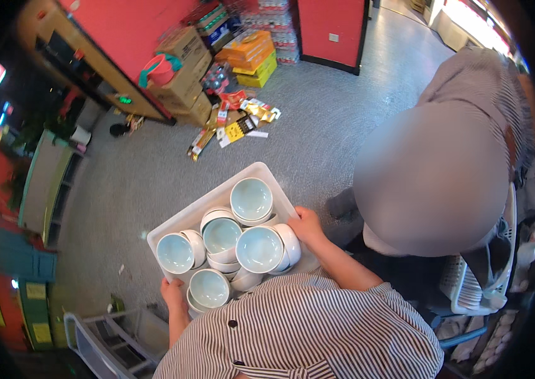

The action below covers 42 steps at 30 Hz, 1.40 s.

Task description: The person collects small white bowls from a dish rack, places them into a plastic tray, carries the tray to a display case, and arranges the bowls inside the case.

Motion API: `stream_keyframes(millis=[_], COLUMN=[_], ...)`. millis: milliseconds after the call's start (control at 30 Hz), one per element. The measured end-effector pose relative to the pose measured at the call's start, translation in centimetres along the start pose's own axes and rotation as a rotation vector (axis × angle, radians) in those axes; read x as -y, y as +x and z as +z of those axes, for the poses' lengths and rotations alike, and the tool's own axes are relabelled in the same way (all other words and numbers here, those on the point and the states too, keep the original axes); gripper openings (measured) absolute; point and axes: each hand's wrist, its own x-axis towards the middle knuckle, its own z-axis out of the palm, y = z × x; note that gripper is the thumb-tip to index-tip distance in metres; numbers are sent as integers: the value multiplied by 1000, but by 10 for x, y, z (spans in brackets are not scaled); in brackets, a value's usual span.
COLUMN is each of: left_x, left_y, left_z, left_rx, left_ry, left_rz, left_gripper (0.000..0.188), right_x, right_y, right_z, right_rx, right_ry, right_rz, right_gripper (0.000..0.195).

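A white plastic tray (187,212) is held level before my body, with stacked ceramic bowls (221,235), white outside and pale blue inside, piled across it. My left hand (172,293) grips its near left edge. At its right edge, my right hand (306,226) has its fingers around the rim. One bowl (251,199) sits on a stack near the tray's far corner. Another bowl (259,249) lies tilted beside more bowls, close to my right hand. The bowls nearest my body are partly hidden by my striped shirt.
A person (476,94) bends close on the right, beside a white plastic basket (511,237) holding stacked dishes. Cardboard boxes (184,47) and flattened packaging (239,124) lie ahead by the red wall. A grey cart (106,331) stands at lower left; a counter (45,180) is further left.
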Motion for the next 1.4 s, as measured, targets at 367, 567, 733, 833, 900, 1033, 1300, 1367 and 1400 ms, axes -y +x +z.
stream_keyframes(millis=[367,567,733,833,900,1033,1300,1367,1400], left_x=[-139,-191,-256,-273,-288,-298,-316,-330,-335], left_y=[163,243,297,308,315,328,313,291,277], left_z=[167,281,402,466,521,621,803,840,856], left_rx=[218,406,625,686,758,831,897,893,889], left_ry=[123,177,166,243,276,357,417,352,314], left_rz=[57,155,159,193,235,297,438,381,350], left_gripper=[46,44,44,42,42,42,43,42,42], right_x=[69,74,80,97,80,64,74,74,74], right_y=[136,208,267,282,303,352,452,471,479], right_z=[-24,-36,-52,-80,-99,-133,-284,-315,-329], right_rx=[-300,-432,-674,-730,-804,-882,-882,-877,-882], right_ry=[86,58,221,238,279,323,257,254,259], right_rz=[113,253,264,296,292,358,412,438,438], right_gripper=[19,21,18,19,18,17,22,22,22])
